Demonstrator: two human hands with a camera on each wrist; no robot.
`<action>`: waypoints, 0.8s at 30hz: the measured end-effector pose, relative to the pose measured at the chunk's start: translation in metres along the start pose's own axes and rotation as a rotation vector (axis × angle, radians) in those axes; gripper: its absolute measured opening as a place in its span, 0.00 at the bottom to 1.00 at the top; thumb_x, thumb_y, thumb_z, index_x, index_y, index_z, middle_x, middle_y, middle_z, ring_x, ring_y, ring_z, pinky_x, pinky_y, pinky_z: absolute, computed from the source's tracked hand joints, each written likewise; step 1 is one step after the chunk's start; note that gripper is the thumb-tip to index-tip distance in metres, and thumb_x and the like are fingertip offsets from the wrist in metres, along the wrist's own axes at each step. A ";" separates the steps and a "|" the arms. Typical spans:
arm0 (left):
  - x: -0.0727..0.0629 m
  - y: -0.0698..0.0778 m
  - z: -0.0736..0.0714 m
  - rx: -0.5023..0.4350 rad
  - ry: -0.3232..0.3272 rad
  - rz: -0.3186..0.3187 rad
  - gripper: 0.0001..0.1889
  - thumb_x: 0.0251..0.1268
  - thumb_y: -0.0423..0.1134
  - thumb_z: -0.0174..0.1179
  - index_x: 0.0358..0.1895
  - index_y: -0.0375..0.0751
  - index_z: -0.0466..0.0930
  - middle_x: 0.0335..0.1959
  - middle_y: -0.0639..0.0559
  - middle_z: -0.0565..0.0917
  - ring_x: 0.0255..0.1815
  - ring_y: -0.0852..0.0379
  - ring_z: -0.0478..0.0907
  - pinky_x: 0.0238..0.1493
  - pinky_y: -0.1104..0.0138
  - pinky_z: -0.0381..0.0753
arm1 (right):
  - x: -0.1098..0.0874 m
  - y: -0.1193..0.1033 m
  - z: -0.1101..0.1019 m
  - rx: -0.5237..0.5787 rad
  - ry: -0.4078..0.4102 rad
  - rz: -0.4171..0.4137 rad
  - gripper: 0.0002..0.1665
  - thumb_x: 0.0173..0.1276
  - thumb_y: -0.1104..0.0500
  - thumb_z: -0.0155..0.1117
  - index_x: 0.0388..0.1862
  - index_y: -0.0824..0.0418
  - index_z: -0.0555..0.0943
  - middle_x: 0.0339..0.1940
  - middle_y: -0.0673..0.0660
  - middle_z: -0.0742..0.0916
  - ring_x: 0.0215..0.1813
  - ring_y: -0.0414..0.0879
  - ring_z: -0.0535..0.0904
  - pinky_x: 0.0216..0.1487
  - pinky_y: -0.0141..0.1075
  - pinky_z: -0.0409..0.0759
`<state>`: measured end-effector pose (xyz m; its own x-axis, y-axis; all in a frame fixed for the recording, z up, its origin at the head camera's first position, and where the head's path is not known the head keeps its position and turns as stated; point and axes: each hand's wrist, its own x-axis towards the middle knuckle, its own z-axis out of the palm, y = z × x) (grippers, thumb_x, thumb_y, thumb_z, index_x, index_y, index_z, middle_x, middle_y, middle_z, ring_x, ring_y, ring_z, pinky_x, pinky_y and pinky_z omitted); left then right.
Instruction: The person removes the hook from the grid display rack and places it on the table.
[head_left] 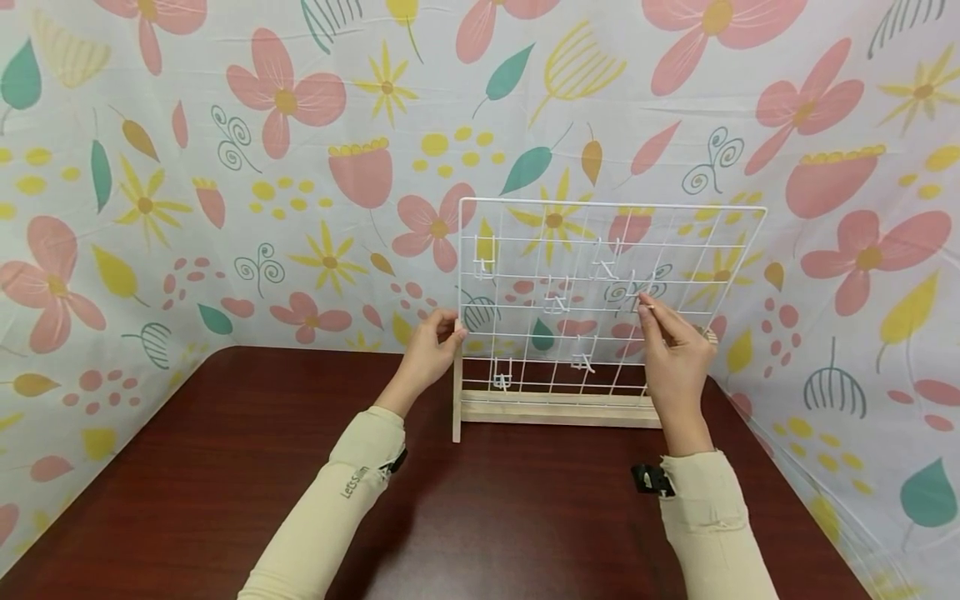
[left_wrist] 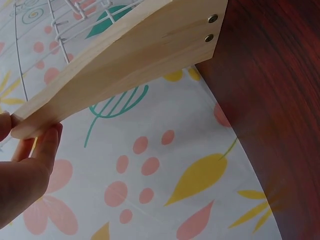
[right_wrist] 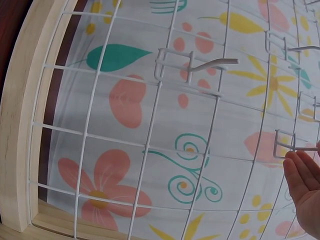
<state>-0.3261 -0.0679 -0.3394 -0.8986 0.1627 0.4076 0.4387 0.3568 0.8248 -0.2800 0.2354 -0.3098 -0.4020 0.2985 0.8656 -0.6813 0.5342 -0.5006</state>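
Observation:
A white wire grid stands upright in a pale wooden stand. My left hand pinches the upper end of the stand's left side post between thumb and fingers. On the grid's right half, my right hand pinches the prong of a white wire hook, whose frame lies against the grid wires. Other hooks of this kind hang on the grid, including one at upper left, one near the middle and one at lower left. My right hand partly covers the stand's right side.
The stand rests on a dark reddish-brown table. Behind it hangs a white cloth with pink, yellow and green flower prints. Two screw heads show at the post's lower end. Each wrist carries a black strap device.

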 end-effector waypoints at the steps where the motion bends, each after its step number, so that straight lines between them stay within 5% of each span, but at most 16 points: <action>1: 0.000 0.001 0.000 -0.001 -0.001 0.001 0.16 0.70 0.33 0.56 0.57 0.27 0.71 0.52 0.35 0.78 0.57 0.43 0.76 0.60 0.57 0.76 | 0.000 -0.001 0.000 -0.001 -0.001 -0.004 0.11 0.64 0.71 0.64 0.45 0.68 0.86 0.43 0.65 0.87 0.46 0.29 0.82 0.46 0.18 0.78; 24: -0.001 0.001 -0.001 0.010 -0.006 0.005 0.15 0.70 0.32 0.56 0.56 0.28 0.72 0.51 0.36 0.78 0.57 0.43 0.75 0.60 0.58 0.77 | -0.007 -0.010 -0.014 -0.035 -0.045 -0.036 0.13 0.63 0.70 0.66 0.46 0.65 0.86 0.45 0.63 0.87 0.48 0.32 0.82 0.48 0.20 0.78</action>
<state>-0.3249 -0.0686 -0.3384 -0.8963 0.1698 0.4097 0.4433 0.3649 0.8187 -0.2618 0.2388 -0.3109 -0.4050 0.2432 0.8814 -0.6744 0.5714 -0.4676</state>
